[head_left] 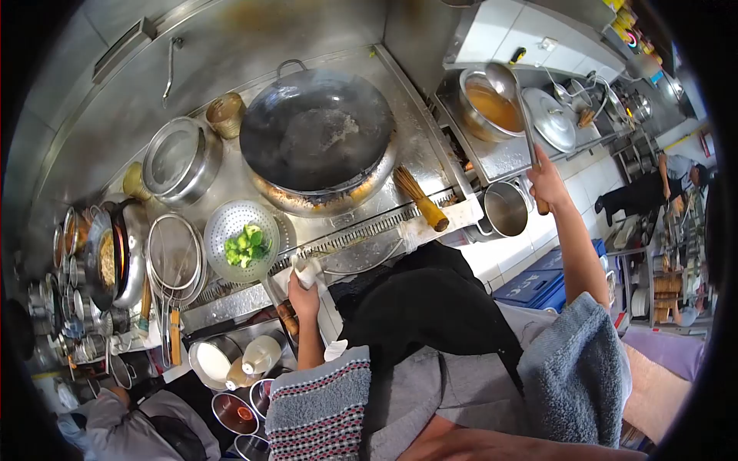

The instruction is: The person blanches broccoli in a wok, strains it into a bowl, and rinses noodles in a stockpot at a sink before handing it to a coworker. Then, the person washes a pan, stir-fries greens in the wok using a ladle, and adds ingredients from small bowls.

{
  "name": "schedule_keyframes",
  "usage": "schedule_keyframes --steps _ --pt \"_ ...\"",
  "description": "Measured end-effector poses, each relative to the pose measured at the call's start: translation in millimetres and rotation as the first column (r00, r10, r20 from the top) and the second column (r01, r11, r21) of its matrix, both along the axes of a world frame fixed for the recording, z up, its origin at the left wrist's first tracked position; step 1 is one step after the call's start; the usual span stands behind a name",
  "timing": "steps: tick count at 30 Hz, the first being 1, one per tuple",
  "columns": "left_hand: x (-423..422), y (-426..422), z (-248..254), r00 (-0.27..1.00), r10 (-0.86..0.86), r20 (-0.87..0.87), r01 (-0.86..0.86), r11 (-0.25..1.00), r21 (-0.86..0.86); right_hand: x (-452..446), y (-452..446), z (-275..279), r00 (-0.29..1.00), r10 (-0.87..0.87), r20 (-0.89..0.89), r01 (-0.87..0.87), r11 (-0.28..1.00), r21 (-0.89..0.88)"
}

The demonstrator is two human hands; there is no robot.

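Note:
My right hand is closed round the handle of a steel ladle. The ladle's bowl is over a pot of orange-brown liquid. At the counter's front edge, my left hand grips a crumpled white cloth. Just left of that hand, the wooden handle of a perforated strainer slants down. Green broccoli pieces lie in the strainer. A large black wok sits on the burner, with a shiny patch in its bottom and a smoky haze above.
A bamboo brush lies right of the wok. Wire strainers and a steel pot stand left. An empty-looking pot hangs low at the front right. Other people are at lower left and far right.

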State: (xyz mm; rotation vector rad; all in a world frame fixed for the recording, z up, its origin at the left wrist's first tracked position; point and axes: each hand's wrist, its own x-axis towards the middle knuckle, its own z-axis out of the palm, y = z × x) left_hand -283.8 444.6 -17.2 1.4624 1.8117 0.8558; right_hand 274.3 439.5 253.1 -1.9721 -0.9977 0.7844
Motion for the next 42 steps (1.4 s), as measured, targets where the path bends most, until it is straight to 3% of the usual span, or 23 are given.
schedule_keyframes --steps 2,4,5,6,7,8,9,11,13,18,21,23,25,26,27,28,29,32,34,36,37,39,42 --pt "12.2 1.1 22.3 0.997 0.022 0.067 -0.024 0.999 0.035 18.3 2.1 -5.1 0.998 0.001 0.062 0.002 0.999 -0.040" --pt "16.0 5.4 2.3 1.000 0.001 0.027 -0.001 1.000 0.001 27.9 -10.5 -6.2 0.963 -0.148 -0.224 0.114 0.981 -0.158" --pt "16.1 6.5 -10.4 0.999 -0.039 -0.015 0.039 0.999 -0.038 27.5 -16.2 -9.3 0.965 -0.132 -0.224 0.097 0.982 -0.162" --pt "19.7 9.0 -15.4 0.986 -0.024 -0.167 0.013 0.998 -0.062 26.0 -22.6 -13.7 0.987 -0.099 -0.124 0.079 0.984 -0.160" --pt "21.0 9.4 -21.6 0.986 -0.009 -0.168 -0.002 0.998 -0.065 27.3 -30.7 -19.5 0.998 -0.067 -0.022 0.062 0.986 -0.157" --pt "22.0 8.9 -27.4 0.970 -0.028 -0.241 0.015 0.998 -0.057 47.2 -42.4 -45.4 0.956 0.056 0.287 -0.050 0.998 -0.029" --pt "22.4 8.8 -30.2 0.949 -0.047 -0.312 0.032 0.998 -0.051 36.1 -51.8 -37.4 0.915 0.090 0.393 -0.111 0.993 0.032" --pt "22.3 12.8 -13.9 0.961 -0.083 -0.263 0.067 0.995 -0.071 7.7 -68.3 -16.1 0.786 0.101 0.610 -0.228 0.964 0.135" --pt "22.3 7.5 -8.0 0.963 -0.085 -0.258 0.069 0.995 -0.071 -32.4 -71.3 36.1 0.987 0.080 0.136 -0.071 0.995 -0.070" --pt "24.1 6.8 -13.1 0.954 0.036 -0.298 -0.087 0.983 -0.163 -58.9 -48.8 64.4 0.935 0.331 -0.129 -0.335 0.942 -0.014" --pt "25.8 -20.0 -0.7 0.959 0.159 -0.233 -0.166 0.986 -0.010 -59.7 0.0 43.9 0.826 0.531 -0.191 -0.532 0.845 0.048" --pt "31.7 -40.4 8.8 0.965 0.193 -0.179 -0.193 0.981 0.020 -61.8 20.4 26.0 0.763 0.515 -0.390 -0.533 0.843 0.071" --pt "61.3 -117.6 15.2 0.914 0.386 -0.126 -0.396 0.916 -0.066 -57.8 97.5 -33.0 0.465 0.607 -0.644 -0.691 0.704 0.164" --pt "77.0 -141.6 35.9 0.924 0.366 -0.113 -0.381 0.911 -0.160 -66.3 117.0 -67.2 0.506 0.728 -0.462 -0.788 0.608 0.096" --pt "80.7 -164.1 9.4 0.927 0.355 -0.117 -0.369 0.919 -0.137 -74.8 130.2 -93.8 0.488 0.836 -0.250 -0.860 0.510 0.031" --pt "84.7 -176.5 -24.7 0.911 0.393 -0.124 -0.411 0.887 -0.209 -76.1 145.1 -110.5 0.464 0.844 -0.269 -0.865 0.497 0.068" --pt "98.4 -187.7 -14.2 0.918 0.354 -0.181 -0.396 0.846 -0.356 -77.5 157.0 -123.6 0.439 0.849 -0.292 -0.869 0.485 0.103" --pt "128.7 -257.1 -33.4 0.905 0.364 -0.219 -0.424 0.768 -0.480 -80.0 149.7 -123.4 0.355 0.847 -0.396 -0.864 0.458 0.207" --pt "146.5 -316.5 -65.5 0.899 0.403 -0.173 -0.415 0.654 -0.632 -94.5 141.5 -108.6 0.122 0.718 -0.685 -0.793 0.486 0.368" --pt "161.3 -395.5 -124.2 0.859 0.508 -0.066 -0.389 0.563 -0.729 -117.0 136.5 -121.0 -0.123 0.615 -0.779 -0.799 0.404 0.446" --pt "178.8 -412.1 -104.0 0.842 0.520 -0.143 -0.408 0.442 -0.799 -126.4 131.3 -130.0 -0.231 0.530 -0.816 -0.799 0.375 0.470" --pt "192.5 -438.8 -103.0 0.805 0.591 -0.055 -0.365 0.421 -0.830 -171.0 111.6 -121.6 -0.380 0.411 -0.828 -0.866 0.155 0.475" --pt "197.6 -456.3 -103.5 0.712 0.691 0.129 -0.365 0.521 -0.772 -250.6 55.8 -100.4 -0.394 0.330 -0.858 -0.919 -0.134 0.371"
